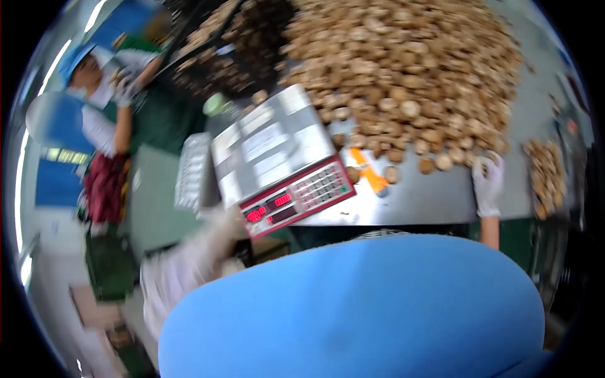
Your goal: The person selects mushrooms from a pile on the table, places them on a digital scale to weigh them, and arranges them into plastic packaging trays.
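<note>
A large heap of dried mushrooms covers the metal table. My right hand, in a white glove, is at the heap's near right edge, its fingers curled around what looks like a mushroom. On the left, my left hand is smeared by motion just below the front corner of a digital scale; its fingers cannot be made out. The scale has a red front panel with lit red digits, and only flat pale labels show on its metal plate. An orange object lies right of the scale.
A dark crate with mushrooms stands at the upper left. White packaging lies left of the scale. Another mushroom batch lies far right. A co-worker in a blue cap works at upper left. A blue brim blocks the lower view.
</note>
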The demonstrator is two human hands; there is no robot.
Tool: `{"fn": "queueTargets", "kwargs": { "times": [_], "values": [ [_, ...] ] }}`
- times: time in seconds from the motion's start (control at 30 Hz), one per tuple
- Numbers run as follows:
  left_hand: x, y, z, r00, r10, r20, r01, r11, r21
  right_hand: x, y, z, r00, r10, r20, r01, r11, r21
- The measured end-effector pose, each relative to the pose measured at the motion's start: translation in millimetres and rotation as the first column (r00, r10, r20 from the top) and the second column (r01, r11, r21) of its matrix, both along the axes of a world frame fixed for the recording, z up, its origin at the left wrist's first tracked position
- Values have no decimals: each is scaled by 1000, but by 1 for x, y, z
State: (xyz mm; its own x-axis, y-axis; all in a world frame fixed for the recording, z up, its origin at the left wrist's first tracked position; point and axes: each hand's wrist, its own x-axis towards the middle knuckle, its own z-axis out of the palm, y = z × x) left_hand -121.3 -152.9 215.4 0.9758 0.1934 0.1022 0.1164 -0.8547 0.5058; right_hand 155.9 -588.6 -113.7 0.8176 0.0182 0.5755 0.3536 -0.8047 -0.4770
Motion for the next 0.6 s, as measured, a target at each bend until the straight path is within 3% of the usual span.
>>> {"fn": "queueTargets", "kwargs": {
  "times": [0.07, 0.1, 0.13, 0.17, 0.2, 0.23, 0.3, 0.33, 0.37, 0.4, 0.43, 0.47, 0.5, 0.57, 0.6],
  "values": [
    [7, 35, 19, 937, 341, 80, -346, 936, 66, 0, 19, 2, 999, -20, -40, 16, 996, -93],
    [18, 58, 6, 816, 539, 210, -527, 842, -114, 5, 17, -2, 997, -44, -70, 33, 988, -154],
    [15, 102, -14, 770, 589, 247, -597, 801, -49, 13, 10, -8, 992, -30, -120, 13, 990, -141],
    [9, 158, -48, 777, 532, 336, -577, 815, 43, 18, 3, -13, 985, -28, -168, 4, 990, -141],
    [20, 157, -58, 663, 718, 214, -738, 674, 25, 18, 1, -17, 989, -20, -144, -3, 987, -160],
    [6, 209, -100, 748, 616, 246, -662, 667, 341, 18, -1, -19, 993, -21, -113, 0, 984, -179],
    [18, 210, -122, 723, 691, 10, -604, 624, 496, 23, -2, -32, 989, 14, -150, -30, 994, -105],
    [20, 215, -135, 709, 705, -29, -584, 610, 535, 26, 0, -41, 967, 153, -203, -81, 942, 325],
    [25, 226, -158, 706, 704, -74, -551, 613, 567, 26, -12, -43, 984, 107, -143, -89, 988, 126],
    [25, 247, -190, 730, 684, 13, -529, 553, 643, 25, -14, -35, 996, 60, -59, -65, 995, -73],
    [25, 271, -218, 769, 633, 91, -502, 508, 700, 21, -8, -24, 995, 62, -78, -60, 998, 27],
    [27, 300, -238, 750, 661, -18, -540, 628, 561, 14, -3, -13, 984, -30, -176, 40, 998, 53],
    [34, 294, -235, 674, 739, 0, -671, 613, 417, 14, -7, -9, 973, 30, -228, 12, 984, 180],
    [44, 283, -214, 680, 730, -68, -618, 620, 484, 7, 3, 12, 916, 127, -380, 82, 870, 486],
    [46, 275, -195, 669, 737, -98, -603, 615, 509, 2, 7, 23, 850, 188, -492, 235, 700, 674]
  ]
}}
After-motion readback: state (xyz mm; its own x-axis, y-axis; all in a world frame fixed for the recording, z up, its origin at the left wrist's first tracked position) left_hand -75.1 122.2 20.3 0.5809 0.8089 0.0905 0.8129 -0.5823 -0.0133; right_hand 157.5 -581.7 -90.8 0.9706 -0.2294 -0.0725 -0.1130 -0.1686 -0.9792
